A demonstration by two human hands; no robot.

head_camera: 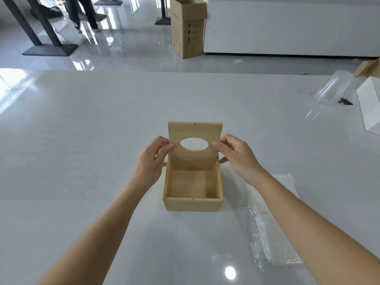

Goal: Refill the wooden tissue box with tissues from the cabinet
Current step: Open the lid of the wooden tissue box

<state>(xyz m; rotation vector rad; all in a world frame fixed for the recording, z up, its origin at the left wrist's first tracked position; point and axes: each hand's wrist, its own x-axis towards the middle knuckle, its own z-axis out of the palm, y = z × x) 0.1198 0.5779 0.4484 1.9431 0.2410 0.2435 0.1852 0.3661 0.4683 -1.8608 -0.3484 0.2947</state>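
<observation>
Your left hand (pixel 151 161) and right hand (pixel 236 155) pinch the lid (pixel 194 159) by its side edges. The box (pixel 193 203) is empty, stiff, probably light. Hold those edges.

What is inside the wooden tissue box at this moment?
Nothing: the wooden tissue box shows only its bare floor. Both hands hold the raised lid. The near wall hides a thin strip of the floor.
</observation>
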